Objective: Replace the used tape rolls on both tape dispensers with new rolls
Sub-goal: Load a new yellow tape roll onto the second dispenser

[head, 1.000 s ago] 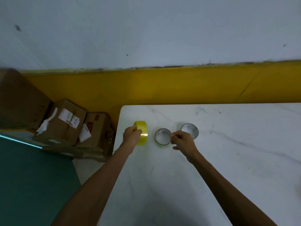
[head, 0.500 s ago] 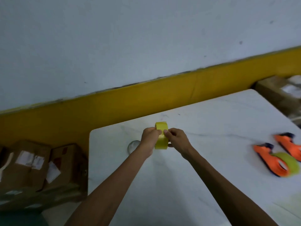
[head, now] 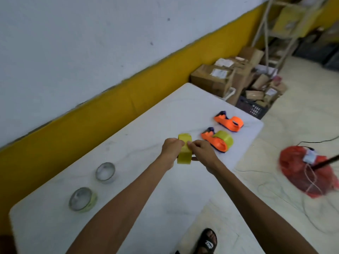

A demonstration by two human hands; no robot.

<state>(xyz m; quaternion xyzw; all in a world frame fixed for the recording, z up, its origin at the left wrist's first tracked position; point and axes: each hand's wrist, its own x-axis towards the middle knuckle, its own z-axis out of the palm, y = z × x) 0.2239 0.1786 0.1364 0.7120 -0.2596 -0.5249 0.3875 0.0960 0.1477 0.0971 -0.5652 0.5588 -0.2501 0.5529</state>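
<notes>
Both hands, left point(head: 169, 150) and right point(head: 202, 153), hold a yellow tape roll point(head: 184, 152) above the white table point(head: 146, 129).

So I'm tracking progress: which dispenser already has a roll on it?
The nearer dispenser, beside the right hand; the farther one shows an empty hub.

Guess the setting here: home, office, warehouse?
Likely a small warehouse or parcel-packing room: labelled cardboard boxes piled on the floor, a metal storage rack behind them, and two orange tape dispensers on the white table.
</notes>
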